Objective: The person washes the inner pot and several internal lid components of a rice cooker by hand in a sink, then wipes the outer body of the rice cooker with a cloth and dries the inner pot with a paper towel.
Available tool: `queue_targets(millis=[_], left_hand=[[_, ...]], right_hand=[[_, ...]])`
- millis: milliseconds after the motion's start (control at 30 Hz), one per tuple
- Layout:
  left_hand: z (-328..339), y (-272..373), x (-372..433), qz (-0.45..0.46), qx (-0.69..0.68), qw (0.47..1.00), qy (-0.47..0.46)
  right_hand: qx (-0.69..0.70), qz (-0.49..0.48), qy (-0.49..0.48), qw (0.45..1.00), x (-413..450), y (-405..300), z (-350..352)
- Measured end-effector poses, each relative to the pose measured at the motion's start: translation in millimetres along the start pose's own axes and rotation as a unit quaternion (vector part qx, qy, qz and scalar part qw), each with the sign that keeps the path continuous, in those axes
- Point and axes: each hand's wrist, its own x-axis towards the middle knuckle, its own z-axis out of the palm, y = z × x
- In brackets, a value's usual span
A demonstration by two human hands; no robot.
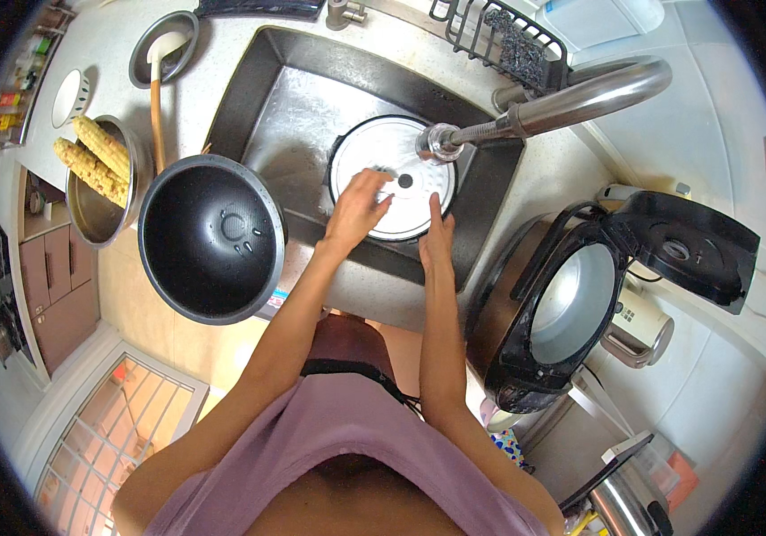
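A round silvery metal lid (363, 157) with a dark rim and a black centre spot lies in the sink (302, 94), under the faucet head (441, 143). My left hand (358, 206) is over the lid's near left part, fingers bent and apart; whether it touches the surface I cannot tell. At the lid's near right edge is my right hand (438, 234), index finger extended along the rim, thumb side partly hidden. Left of the sink stands a black inner pot (195, 248) with a few water drops inside.
Corn cobs (98, 161) lean in a metal pot (88, 224) at the left. Behind it, a spatula (157, 107) rests in a small bowl (185, 33). To the right stands a rice cooker (524, 301), its lid raised. A black wire rack (477, 40) is behind the sink.
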Motion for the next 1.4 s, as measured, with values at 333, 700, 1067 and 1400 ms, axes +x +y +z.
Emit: queue_targets(millis=[333,700,1067,1400], left_hand=[[-3.7,-24.7,-2.7,-0.384,-0.624,0.675,0.087],[-21.6,-2.9,10.3,-0.364,-0.680,0.605,0.199],[-4.0,-1.3,4.6,-0.353,-0.664,0.647,0.125],[-16.7,7.1,9.6,-0.327,-0.669,0.652,0.146]], right_hand=[[0.013,-0.002,0.033,0.999,21.6,-14.0,-17.4],[-0.346,-0.462,0.228,0.784,35.4,-71.7,27.2],[-0.395,-0.508,-0.165,0.748,27.1,-30.2,114.1],[-0.401,-0.436,-0.036,0.805,32.7,-41.4,68.5]])
